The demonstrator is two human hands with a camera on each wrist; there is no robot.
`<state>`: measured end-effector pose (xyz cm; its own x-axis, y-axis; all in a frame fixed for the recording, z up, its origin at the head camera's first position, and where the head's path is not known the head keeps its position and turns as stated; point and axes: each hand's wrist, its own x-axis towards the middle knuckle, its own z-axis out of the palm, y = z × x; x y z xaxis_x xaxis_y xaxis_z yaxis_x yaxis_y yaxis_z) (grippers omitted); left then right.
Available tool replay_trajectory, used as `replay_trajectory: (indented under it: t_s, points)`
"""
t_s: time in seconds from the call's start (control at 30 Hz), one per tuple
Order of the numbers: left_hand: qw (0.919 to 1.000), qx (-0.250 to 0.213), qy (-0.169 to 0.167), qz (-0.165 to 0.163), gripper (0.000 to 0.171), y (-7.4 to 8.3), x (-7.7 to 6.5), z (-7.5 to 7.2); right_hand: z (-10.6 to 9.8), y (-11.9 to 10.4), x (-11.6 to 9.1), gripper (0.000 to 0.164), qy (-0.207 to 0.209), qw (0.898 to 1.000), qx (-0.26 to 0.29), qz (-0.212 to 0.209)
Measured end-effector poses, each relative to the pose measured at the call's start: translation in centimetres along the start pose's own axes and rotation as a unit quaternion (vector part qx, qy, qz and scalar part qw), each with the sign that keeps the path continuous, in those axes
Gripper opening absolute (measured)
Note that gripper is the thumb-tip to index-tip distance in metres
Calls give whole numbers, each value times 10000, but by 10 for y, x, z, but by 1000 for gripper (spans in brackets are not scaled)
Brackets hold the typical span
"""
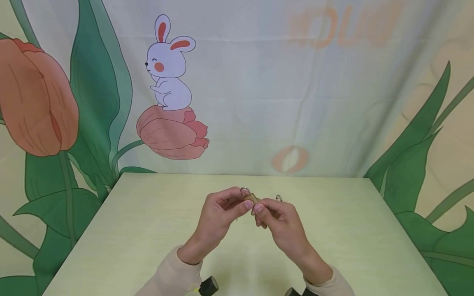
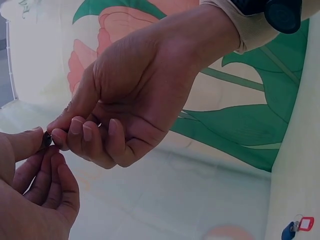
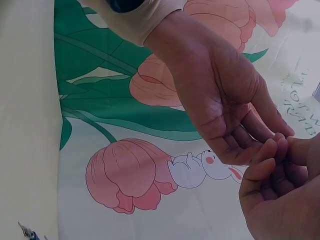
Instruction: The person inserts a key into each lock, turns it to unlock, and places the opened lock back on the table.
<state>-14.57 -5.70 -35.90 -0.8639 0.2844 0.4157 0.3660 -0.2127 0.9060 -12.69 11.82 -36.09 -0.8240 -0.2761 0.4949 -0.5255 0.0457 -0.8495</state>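
Note:
Over the table's middle, a small brass padlock (image 1: 252,199) with a silver shackle tilts up to the left between both hands. My left hand (image 1: 218,213) pinches its body with thumb and fingers. Thumb and fingertips of my right hand (image 1: 283,222) pinch a small thing at the padlock's base; they mostly hide it, and I cannot tell whether it is a key. In the left wrist view the padlock (image 2: 46,140) is a dark bit between the fingertips. Fingers cover it in the right wrist view. Another silver shackle (image 1: 279,198) shows behind my right knuckles.
The pale table (image 1: 148,230) has its far edge against a printed curtain (image 1: 237,102) with a rabbit and tulips. A red-framed tag (image 2: 306,223) and a blue piece (image 2: 289,231) lie together on it. A blue item with metal tips (image 3: 31,233) shows in the right wrist view.

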Motion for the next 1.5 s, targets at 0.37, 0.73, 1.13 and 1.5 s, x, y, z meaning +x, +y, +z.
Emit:
replay_trajectory:
  t_s: [0.37,0.73,1.13,1.5]
  points:
    - [9996,255,51,64,18,-3,-1,-4,-6,1,1,5,340,9896,-1396,103]
    - [9511,2680,34,1533,10,-15,-4,-8,-13,-4,8,4,589,9695,-2135,-1049]
    - [9160,3167,96,2463,14,-19,-6,-8,-11,-1,6,7,701,9622,-2355,-1177]
    - [7288,5145,651,4472,10,-22,-1,-7,-8,3,7,15,1019,9644,-2441,76]
